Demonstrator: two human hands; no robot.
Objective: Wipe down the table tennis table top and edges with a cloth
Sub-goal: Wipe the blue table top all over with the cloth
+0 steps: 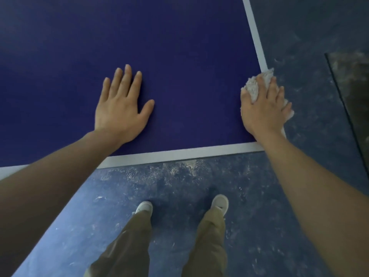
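The dark blue table tennis table [179, 56] fills the upper left of the head view, with a white line along its near edge and its right edge. My left hand [121, 104] lies flat on the blue top, fingers spread and straight. My right hand [263, 108] presses a crumpled off-white cloth [254, 84] onto the table's right edge, close to the near right corner. Its fingers drape over the cloth and over the edge. Part of the cloth sticks out beyond the fingertips and below the hand.
Below the table lies a scuffed blue floor [179, 186] with pale dusty marks. My legs in olive trousers and white shoes [219, 202] stand just in front of the near edge. A dark panel [351, 86] stands at the right.
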